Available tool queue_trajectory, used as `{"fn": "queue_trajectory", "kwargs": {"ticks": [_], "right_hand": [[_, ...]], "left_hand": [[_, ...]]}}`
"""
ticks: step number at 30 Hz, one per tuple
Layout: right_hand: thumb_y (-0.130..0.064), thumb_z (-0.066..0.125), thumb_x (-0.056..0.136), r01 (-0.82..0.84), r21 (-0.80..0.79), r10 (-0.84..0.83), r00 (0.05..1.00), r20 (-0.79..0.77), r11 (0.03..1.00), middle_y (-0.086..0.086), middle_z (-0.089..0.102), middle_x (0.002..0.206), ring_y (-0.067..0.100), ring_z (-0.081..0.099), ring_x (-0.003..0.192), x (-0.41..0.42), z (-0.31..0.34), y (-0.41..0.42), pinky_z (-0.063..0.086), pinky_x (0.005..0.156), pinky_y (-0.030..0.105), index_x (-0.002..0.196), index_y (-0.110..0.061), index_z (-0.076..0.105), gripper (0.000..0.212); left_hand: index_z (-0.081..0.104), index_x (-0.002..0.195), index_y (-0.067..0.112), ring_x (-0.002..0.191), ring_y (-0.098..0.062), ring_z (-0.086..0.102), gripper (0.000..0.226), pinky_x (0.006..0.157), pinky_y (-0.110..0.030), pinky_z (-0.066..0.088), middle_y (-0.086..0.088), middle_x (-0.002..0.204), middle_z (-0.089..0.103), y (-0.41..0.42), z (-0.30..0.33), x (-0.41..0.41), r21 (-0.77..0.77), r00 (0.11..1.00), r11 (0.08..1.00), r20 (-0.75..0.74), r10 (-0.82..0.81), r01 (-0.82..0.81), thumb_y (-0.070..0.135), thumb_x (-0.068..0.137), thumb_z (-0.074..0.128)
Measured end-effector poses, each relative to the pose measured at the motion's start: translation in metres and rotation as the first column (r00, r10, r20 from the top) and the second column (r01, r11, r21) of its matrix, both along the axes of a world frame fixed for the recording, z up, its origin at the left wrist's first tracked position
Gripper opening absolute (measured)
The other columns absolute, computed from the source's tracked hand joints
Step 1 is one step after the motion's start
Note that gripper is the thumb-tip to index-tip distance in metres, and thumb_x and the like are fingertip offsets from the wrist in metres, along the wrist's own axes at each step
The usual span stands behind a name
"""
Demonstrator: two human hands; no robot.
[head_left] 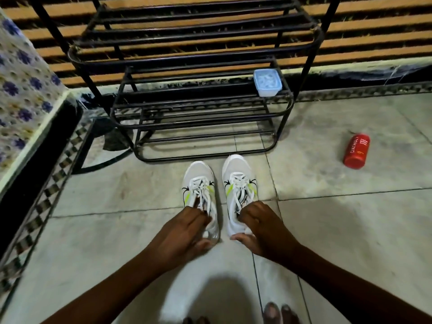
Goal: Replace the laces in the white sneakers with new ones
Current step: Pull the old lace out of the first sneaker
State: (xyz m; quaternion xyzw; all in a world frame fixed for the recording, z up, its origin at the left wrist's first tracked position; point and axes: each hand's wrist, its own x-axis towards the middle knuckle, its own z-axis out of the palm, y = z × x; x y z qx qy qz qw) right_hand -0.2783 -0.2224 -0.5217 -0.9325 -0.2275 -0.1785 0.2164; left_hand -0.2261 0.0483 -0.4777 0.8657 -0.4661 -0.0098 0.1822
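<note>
Sneakers: left sneaker [200, 183] and right sneaker [238, 177] side by side on the floor [350, 230], toes at 12 o'clock.
My left hand [184, 232]: grasping left sneaker's heel.
My right hand [259, 228]: grasping right sneaker's heel.
Bottle [356, 151]: at 2 o'clock.

Illumination is dim and comes from above and behind the camera. A dark head shadow falls on the tiled floor [350, 230] at bottom centre. Frame corners darken. Wide-angle distortion bows the shoe rack [191, 54] bars. Fine detail is soft and smeared throughout.

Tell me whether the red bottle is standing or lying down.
Lying down. The red bottle rests on its side on the tiled floor, its printed label running along its length.
</note>
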Motion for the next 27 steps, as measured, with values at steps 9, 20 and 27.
{"fn": "queue_trajectory", "kwargs": {"ticks": [9, 20, 27], "right_hand": [[-0.014, 0.07, 0.079, 0.372, 0.262, -0.301, 0.914, -0.273, 0.891, 0.005, 0.052, 0.1, 0.028, 0.054, 0.091, 0.02, 0.018, -0.025, 0.048, 0.082, 0.042, 0.105, -0.006, 0.059, 0.029], [-0.007, 0.074, 0.073, 0.465, 0.283, -0.345, 0.857, -0.383, 0.839, 0.005, 0.058, 0.094, 0.025, 0.059, 0.083, 0.042, 0.003, -0.015, 0.051, 0.078, 0.043, 0.103, -0.006, 0.064, 0.032], [-0.016, 0.081, 0.082, 0.497, 0.305, -0.397, 0.854, -0.335, 0.813, 0.01, 0.059, 0.101, 0.029, 0.059, 0.091, 0.032, -0.01, -0.007, 0.05, 0.081, 0.038, 0.108, -0.004, 0.068, 0.032]], "left_hand": [[0.065, 0.107, 0.007, 0.1, -0.03, 0.057, 0.015, 0.087, -0.04, 0.047, -0.009, 0.105, 0.061, -0.066, 0.033, 0.05, -0.049, 0.991, 0.994, -0.091, 0.094, -0.098, 0.009, 0.094, 0.058], [0.054, 0.103, 0.014, 0.096, -0.035, 0.059, 0.02, 0.076, -0.039, 0.049, -0.008, 0.103, 0.055, -0.139, 0.011, 0.075, 0.167, 0.925, 0.953, -0.249, 0.287, -0.251, 0.018, 0.084, 0.061], [0.05, 0.101, 0.012, 0.098, -0.039, 0.058, 0.013, 0.077, -0.045, 0.048, -0.014, 0.103, 0.06, -0.136, 0.01, 0.076, 0.123, 0.913, 0.957, -0.287, 0.289, -0.264, 0.006, 0.09, 0.054]]}}
